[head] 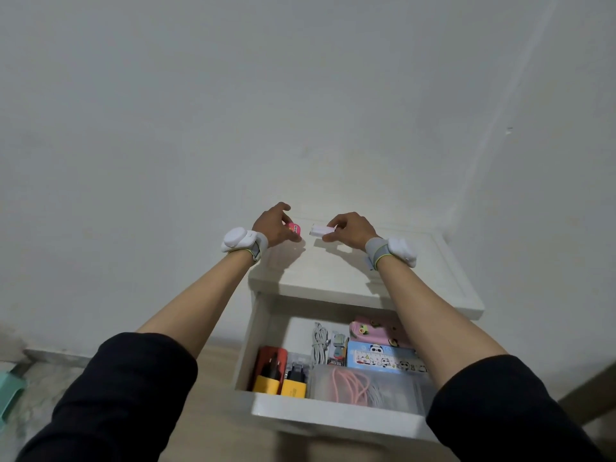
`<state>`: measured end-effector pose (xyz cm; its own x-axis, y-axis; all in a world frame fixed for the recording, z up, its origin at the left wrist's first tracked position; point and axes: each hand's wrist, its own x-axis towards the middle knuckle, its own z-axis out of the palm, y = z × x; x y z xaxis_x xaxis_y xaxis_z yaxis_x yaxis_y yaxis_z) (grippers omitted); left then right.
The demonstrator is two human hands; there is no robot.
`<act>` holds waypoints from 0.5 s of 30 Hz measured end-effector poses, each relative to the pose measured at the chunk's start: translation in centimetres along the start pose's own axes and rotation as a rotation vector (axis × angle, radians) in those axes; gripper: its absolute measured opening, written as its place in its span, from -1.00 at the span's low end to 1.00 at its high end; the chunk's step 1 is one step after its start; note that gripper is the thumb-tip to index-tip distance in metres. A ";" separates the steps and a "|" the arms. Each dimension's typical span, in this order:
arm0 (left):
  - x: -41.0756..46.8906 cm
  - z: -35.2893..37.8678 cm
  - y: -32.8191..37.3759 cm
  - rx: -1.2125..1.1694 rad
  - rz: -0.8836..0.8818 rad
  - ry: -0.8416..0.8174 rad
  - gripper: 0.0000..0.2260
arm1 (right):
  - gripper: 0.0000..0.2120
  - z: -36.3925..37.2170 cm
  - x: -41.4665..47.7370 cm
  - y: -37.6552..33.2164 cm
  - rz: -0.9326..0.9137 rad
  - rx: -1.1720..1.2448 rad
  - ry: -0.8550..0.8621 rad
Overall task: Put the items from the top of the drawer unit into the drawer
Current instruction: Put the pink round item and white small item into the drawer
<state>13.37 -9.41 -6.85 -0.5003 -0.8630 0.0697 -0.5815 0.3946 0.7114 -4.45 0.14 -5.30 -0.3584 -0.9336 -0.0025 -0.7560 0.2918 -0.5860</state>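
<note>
Open drawer (336, 420) holds chargers (280, 378), cables (353, 383); left fingers (286, 225) pinch pink item (294, 227), right fingers (333, 225) white item (320, 230).

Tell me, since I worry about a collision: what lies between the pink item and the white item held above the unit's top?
Nothing. In the head view, only a bare stretch of the drawer unit's top shows between the pink item and the white item.
</note>
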 end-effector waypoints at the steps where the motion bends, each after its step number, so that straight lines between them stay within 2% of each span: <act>1: -0.6 -0.1 0.1 -0.004 0.008 -0.003 -0.27 | -0.67 -0.1 -0.8 -0.2 -0.002 -0.002 0.009; 15: -9.6 0.2 -0.7 -0.025 0.037 -0.067 -0.27 | -0.66 2.2 -10.5 -0.9 0.048 0.009 -0.010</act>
<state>18.47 -1.31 -8.19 -0.5634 -0.8247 0.0497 -0.5459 0.4167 0.7269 1.18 9.21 -6.58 -0.3884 -0.9207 -0.0385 -0.7333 0.3341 -0.5922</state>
